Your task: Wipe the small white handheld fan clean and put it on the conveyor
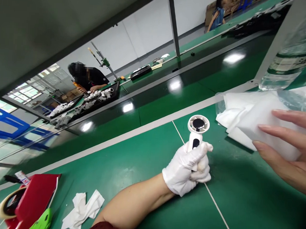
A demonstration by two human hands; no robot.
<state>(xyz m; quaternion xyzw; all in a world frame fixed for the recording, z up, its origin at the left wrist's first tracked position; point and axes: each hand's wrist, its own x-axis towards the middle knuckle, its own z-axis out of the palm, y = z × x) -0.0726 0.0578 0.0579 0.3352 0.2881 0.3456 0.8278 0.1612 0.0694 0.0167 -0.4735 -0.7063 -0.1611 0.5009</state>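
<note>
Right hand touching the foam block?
Touching. The head view shows the right hand with its fingers pressed on the foam block.

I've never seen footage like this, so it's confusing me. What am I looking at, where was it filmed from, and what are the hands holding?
This picture comes from a camera worn on a person's head, looking forward and down, and the view is tilted. The left hand, in a white glove, grips a white handheld device with a round head. The bare right hand holds a white foam block over a white cloth. The green workbench also carries a crumpled white wipe, a roll of tape and a red item. Farther off, a co-worker bends over a tray of white parts.
</note>
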